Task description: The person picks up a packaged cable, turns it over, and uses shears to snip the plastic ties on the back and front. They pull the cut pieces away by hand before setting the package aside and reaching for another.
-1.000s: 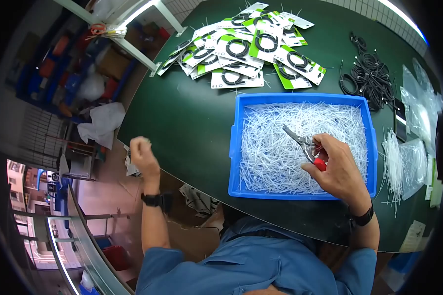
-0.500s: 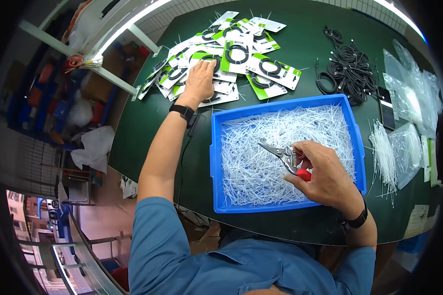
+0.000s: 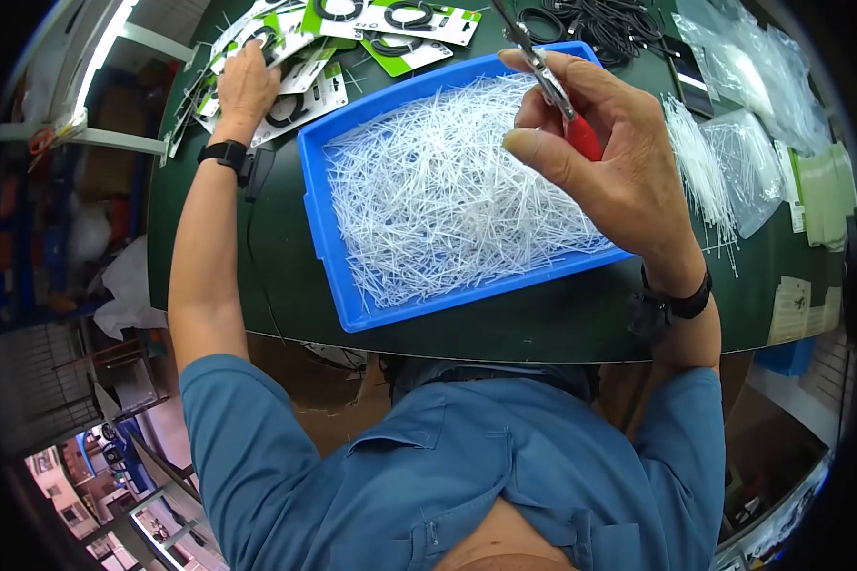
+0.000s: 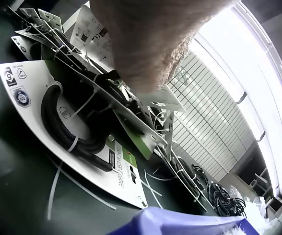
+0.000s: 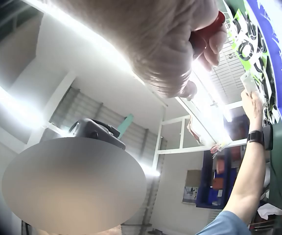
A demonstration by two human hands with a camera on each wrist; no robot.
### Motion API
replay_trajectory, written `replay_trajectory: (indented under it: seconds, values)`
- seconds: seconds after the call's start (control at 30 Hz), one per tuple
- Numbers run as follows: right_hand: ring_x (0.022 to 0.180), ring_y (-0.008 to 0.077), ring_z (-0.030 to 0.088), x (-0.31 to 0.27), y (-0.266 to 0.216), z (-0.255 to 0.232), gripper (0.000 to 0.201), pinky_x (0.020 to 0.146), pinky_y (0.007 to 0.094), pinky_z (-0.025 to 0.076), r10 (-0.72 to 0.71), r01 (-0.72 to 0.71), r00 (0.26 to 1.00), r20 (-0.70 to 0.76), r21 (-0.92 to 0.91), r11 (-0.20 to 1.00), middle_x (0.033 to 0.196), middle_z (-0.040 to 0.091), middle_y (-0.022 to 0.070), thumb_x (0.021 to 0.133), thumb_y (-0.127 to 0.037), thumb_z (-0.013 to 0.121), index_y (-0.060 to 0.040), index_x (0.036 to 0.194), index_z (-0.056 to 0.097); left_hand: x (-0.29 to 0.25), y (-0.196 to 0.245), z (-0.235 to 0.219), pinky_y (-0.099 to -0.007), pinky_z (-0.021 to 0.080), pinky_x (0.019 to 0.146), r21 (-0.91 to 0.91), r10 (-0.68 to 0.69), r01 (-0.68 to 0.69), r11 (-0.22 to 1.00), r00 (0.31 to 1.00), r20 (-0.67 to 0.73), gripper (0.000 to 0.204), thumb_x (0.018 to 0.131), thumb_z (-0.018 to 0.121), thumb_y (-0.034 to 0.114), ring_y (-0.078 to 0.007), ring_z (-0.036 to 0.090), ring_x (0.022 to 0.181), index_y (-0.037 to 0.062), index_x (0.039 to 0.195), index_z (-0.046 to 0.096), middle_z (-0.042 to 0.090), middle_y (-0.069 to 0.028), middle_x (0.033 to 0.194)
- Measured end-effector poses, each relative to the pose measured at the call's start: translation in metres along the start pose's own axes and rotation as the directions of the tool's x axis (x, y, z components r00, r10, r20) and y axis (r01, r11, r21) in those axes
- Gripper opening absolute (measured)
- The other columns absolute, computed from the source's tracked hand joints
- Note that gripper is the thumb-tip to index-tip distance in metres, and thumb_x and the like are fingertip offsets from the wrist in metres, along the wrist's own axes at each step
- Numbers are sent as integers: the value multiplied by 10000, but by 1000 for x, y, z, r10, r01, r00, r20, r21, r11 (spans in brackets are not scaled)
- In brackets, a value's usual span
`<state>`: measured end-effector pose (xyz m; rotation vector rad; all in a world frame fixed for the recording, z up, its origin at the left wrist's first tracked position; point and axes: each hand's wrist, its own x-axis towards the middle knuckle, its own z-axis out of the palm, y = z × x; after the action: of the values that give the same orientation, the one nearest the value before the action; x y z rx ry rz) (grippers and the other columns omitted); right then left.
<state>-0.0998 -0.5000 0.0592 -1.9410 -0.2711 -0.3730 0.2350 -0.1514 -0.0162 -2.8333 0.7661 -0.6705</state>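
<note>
My left hand (image 3: 248, 90) is at the heap of carded cables (image 3: 428, 24), its fingertips on a card at the near left edge. In the right wrist view that hand pinches a white cable card (image 5: 248, 81). The left wrist view shows a card with a coiled black cable (image 4: 65, 132) below the hand. My right hand (image 3: 624, 143) holds red-handled cutters (image 3: 583, 138) above the blue tray (image 3: 319, 205), metal jaws pointing up and away. Cut white cable-tie ends (image 3: 448, 181) fill the tray.
Loose black cables (image 3: 600, 24) lie behind the tray. To its right are a phone (image 3: 692, 81), a bundle of white cable ties (image 3: 700, 176) and clear plastic bags (image 3: 747, 167). A thin dark cord (image 3: 250, 238) runs down the table on the left.
My left hand has gone from beside the table up to the carded cables, then drawn back slightly toward the heap's near left. The right hand keeps the cutters, now raised higher. The head view has shifted.
</note>
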Motion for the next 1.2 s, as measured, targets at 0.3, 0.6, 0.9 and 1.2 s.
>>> replay_trajectory:
  seconds: [0.3, 0.6, 0.9, 1.2]
  values:
    - [760, 238, 628, -2, -17, 4, 589, 725, 337, 515, 69, -59, 993, 100, -99, 993, 870, 668, 126, 909, -361, 779, 42, 1312, 630, 3, -34, -60, -489, 561, 803, -466, -310, 151, 872, 907, -285, 280, 971, 625, 277, -388, 727, 896, 23, 1053, 711, 745, -228, 1000]
    - [803, 271, 600, -15, -16, 34, 716, 776, 345, 516, 6, 28, 980, 199, -165, 986, 1000, 638, 159, 821, -240, 818, 8, 1446, 572, -138, 121, -170, -329, 631, 812, -836, -339, 194, -513, 849, 406, 321, 1045, 579, 159, -215, 755, 883, -58, 1282, 584, 729, -160, 1096]
    - [797, 222, 612, -51, 10, 42, 729, 741, 334, 527, 17, 50, 977, 212, -308, 950, 976, 649, 132, 759, -119, 869, -35, 1434, 607, -207, 191, -157, -310, 592, 900, -791, -361, 142, -596, 832, 421, 336, 1064, 531, 145, -184, 708, 1032, -68, 1323, 542, 678, -175, 1220]
    - [824, 244, 629, -63, 17, 48, 782, 746, 357, 546, -29, 98, 981, 190, -364, 926, 1005, 647, 136, 726, -78, 891, -47, 1449, 595, -215, 206, -148, -282, 530, 909, -897, -461, 114, -428, 826, 325, 326, 1062, 532, 140, -105, 636, 997, -49, 1326, 556, 671, -115, 1202]
